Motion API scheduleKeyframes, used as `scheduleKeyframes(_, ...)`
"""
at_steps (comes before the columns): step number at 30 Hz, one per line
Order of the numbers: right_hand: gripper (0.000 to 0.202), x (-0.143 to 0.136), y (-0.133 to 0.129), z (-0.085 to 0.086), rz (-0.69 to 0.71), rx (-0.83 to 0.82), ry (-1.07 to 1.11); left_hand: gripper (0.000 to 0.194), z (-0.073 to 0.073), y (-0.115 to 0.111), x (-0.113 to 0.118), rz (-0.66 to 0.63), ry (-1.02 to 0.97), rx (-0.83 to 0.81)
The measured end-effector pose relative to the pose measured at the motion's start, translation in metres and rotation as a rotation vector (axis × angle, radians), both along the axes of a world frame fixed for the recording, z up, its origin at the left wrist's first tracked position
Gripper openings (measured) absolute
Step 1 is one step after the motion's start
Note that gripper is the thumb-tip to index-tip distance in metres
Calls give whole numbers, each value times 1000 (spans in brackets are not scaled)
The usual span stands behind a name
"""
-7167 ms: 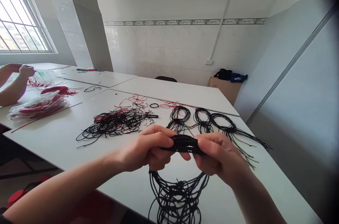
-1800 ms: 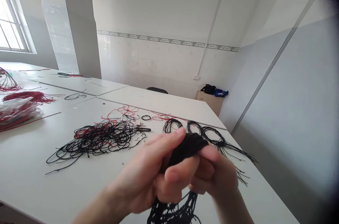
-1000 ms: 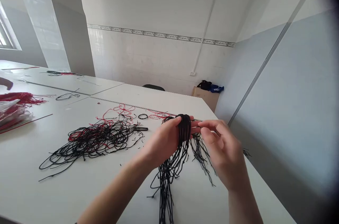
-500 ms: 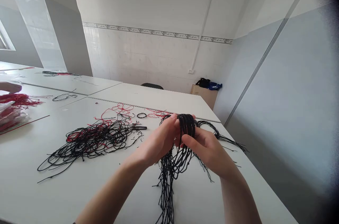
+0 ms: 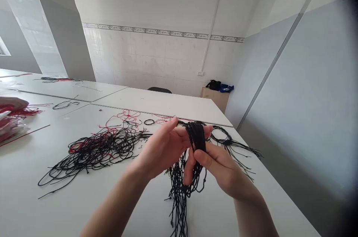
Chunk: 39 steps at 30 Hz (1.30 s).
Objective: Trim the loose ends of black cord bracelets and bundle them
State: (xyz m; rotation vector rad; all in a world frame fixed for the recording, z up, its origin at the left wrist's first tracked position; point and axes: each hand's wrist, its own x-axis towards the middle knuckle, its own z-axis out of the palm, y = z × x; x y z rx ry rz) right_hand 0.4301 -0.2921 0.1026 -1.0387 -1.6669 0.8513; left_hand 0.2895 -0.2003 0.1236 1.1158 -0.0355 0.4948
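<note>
A bundle of black braided cords (image 5: 199,136) is looped over the outstretched fingers of my left hand (image 5: 165,145), whose thumb points up and away from them. One lower finger of that hand hangs down beside the loops. My right hand (image 5: 220,162) pinches the same bundle from the right, thumb in front; its other fingertips are mostly hidden behind. Below both hands, the knotted loose ends (image 5: 179,196) dangle toward the near edge. Another coil of black cords (image 5: 228,142) lies on the table just past my right hand.
A tangled heap of black cords (image 5: 103,149) with red strands lies to the left on the white table (image 5: 134,203). Behind it are loose red threads (image 5: 128,114) and a small black ring (image 5: 149,121). Another person's hand (image 5: 13,102) touches red cords at far left.
My left thumb has lifted away from the bundle and a lower finger has dropped into view. The loops are bunched more tightly together, with my right hand still pinching them.
</note>
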Motion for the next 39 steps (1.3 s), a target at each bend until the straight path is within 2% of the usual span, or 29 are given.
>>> scheduleKeyframes(4,46,-1,-6,-1,33,-73,-30,47,-3,0,5,22,-46,-60)
scheduleKeyframes(8,48,-4,-9,-1,2,-114,-110,39,-6,-1,10,-7,-68,-142)
scheduleKeyframes(12,48,-6,-9,0,28,-153,-168,31,-4,-2,7,36,-121,-232)
scheduleKeyframes(15,43,-9,-9,3,29,-158,-211,28,-2,-2,3,39,-133,-239)
scheduleKeyframes(20,32,-11,-13,6,-69,-114,-335,24,-2,-4,0,10,-129,-206)
scheduleKeyframes(22,23,-8,-16,8,-128,-65,-414,23,-3,-5,0,-12,-129,-202)
scheduleKeyframes(25,21,1,-24,11,-224,43,-473,23,-3,-7,-1,-51,-138,-202)
scheduleKeyframes(29,18,12,-36,15,-399,134,-449,24,-4,-9,1,-24,-124,-189)
scheduleKeyframes(31,19,12,-39,16,-442,159,-431,26,-4,-9,2,13,-103,-178)
scheduleKeyframes(39,18,-3,-29,9,-374,103,-278,37,-7,-11,5,-5,-44,-91)
